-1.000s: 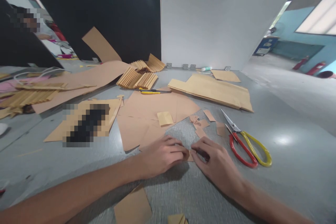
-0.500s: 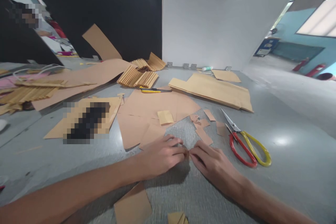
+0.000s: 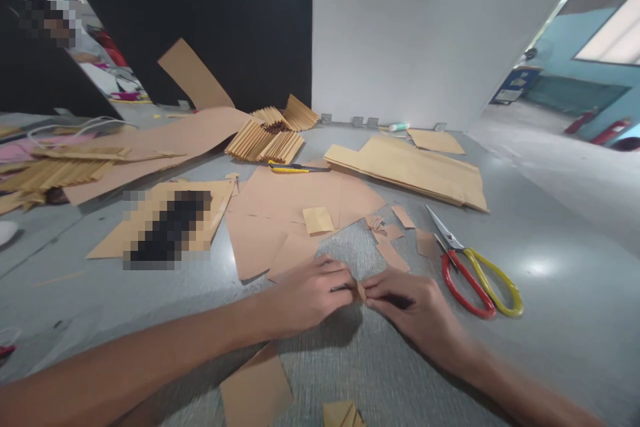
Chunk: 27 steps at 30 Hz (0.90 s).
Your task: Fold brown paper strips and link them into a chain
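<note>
Pinching a small brown paper piece point(image 3: 361, 291) between them, the 2 hands point(image 3: 316, 295) point(image 3: 426, 310) nearly meet.

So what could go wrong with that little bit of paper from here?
It might crease crookedly: the small paper piece sits between the left fingers and right fingers, leaving little to hold. The loose scraps just beyond could get brushed aside. And the scissors lie with blades slightly apart, off to the right, so a careless reach might mean a nick.
</note>
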Tool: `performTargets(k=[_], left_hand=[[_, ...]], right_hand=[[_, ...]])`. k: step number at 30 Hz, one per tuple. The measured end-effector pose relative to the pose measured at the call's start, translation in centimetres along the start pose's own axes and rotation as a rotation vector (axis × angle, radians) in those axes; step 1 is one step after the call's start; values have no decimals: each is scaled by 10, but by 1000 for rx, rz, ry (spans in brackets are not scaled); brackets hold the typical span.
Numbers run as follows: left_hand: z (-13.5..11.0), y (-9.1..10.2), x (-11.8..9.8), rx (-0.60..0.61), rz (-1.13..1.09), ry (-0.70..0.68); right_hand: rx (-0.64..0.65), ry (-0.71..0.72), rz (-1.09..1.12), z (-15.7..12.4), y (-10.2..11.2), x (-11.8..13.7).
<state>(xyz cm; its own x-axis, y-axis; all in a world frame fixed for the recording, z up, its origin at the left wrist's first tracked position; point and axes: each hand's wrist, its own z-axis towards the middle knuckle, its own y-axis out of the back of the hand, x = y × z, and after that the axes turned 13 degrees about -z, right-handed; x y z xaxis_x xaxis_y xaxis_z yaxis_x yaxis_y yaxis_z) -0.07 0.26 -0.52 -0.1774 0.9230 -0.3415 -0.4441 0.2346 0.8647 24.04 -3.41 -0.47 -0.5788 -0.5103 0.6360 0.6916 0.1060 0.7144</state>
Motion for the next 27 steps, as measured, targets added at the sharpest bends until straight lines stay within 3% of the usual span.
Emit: performTargets(k=[5, 11, 19, 27], left_hand=[[0, 0, 0, -39, -117, 10], [-1, 0, 3, -41, -235, 19], [0, -2, 3, -53, -207, 12], [0, -2, 2, -52, -167, 26]], right_hand=[[-10, -62, 4, 0, -2, 5], [-9, 52, -94, -4, -3, 6], [38, 222, -244, -5, 1, 10], [25, 230, -226, -5, 0, 9]])
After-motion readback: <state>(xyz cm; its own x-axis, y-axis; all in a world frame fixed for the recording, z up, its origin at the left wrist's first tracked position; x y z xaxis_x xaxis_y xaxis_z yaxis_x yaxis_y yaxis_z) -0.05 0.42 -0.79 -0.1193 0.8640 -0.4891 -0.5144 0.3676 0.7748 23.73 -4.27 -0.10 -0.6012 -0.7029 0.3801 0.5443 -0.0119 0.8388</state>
